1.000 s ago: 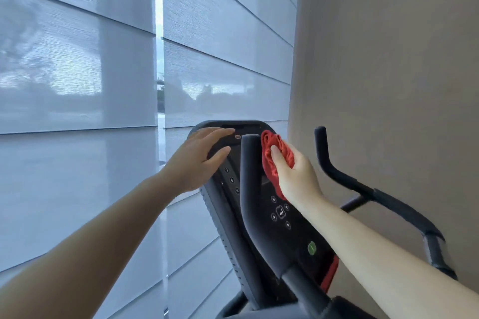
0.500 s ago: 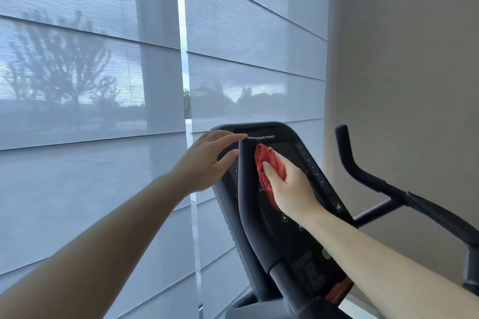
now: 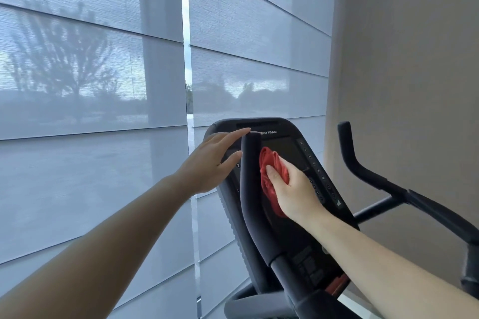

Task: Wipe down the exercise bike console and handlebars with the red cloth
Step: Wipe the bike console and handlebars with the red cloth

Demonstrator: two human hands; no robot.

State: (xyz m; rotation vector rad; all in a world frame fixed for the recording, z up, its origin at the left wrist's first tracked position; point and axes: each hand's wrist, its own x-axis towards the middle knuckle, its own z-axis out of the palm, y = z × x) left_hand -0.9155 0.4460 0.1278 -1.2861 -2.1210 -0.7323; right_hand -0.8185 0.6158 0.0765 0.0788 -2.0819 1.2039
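The red cloth (image 3: pixel 270 179), bunched at centre-right of the frame, is pressed on the console (image 3: pixel 293 149) screen and clamped in the curled fingers of the right hand (image 3: pixel 294 190). The left hand (image 3: pixel 207 167) is held at the console's upper-left edge, fingers straight and slightly apart, beside the near handlebar (image 3: pixel 250 189).

The crumpled red cloth (image 3: pixel 270 156) was a plain, saturated red with no print. The tilted black plastic console (image 3: pixel 293 145) was matte black, with white lettering at its 12 o'clock edge, a column of small pale markings down its 3 o'clock side and a red patch at its 5 o'clock corner. The curved black foam handlebars (image 3: pixel 250 189) were uniformly black. From 9 to 12 o'clock, the sheer grey-blue roller blinds (image 3: pixel 90 59) showed a fine horizontal weave and darker tree silhouettes. At 2 o'clock, the smooth beige wall (image 3: pixel 401 59) was unpatterned.
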